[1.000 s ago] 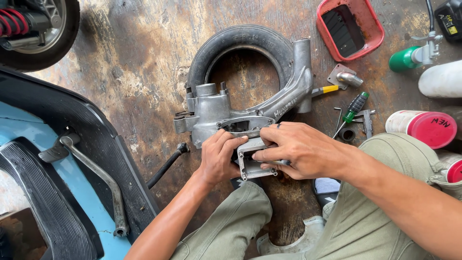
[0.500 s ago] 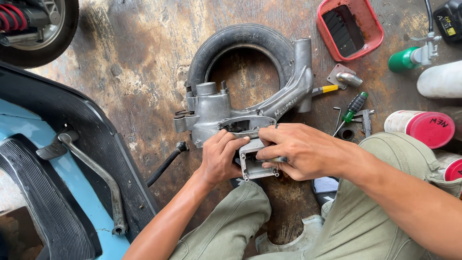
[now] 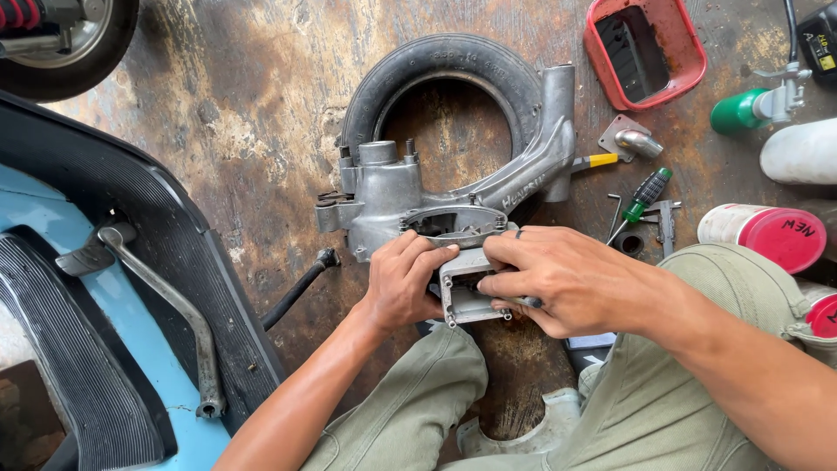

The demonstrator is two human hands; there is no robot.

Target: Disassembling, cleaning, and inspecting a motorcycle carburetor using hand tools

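Observation:
A grey cast-metal engine casing point(image 3: 410, 196) lies on the stained floor, joined to a swing arm point(image 3: 532, 174) that curves round a black tyre point(image 3: 436, 65). At its near edge is a small box-shaped metal housing point(image 3: 466, 292) with an open top. My left hand point(image 3: 403, 283) grips the housing's left side with the thumb on its rim. My right hand point(image 3: 558, 279) holds the right side, fingers curled over the top corner, a ring on one finger. My knees in olive trousers frame the work.
A light-blue scooter body with black rubber floor mat and a kick lever point(image 3: 166, 305) fills the left. A red tray point(image 3: 645, 48), green-handled screwdriver point(image 3: 643, 194), green spray bottle point(image 3: 754, 106), white can with red lid point(image 3: 767, 234) and a yellow-tipped tool point(image 3: 602, 160) lie at right. A black rod point(image 3: 301, 283) rests on the floor.
Both hands stay on the small housing; the fingers have shifted slightly on it. The casing and tools have not moved.

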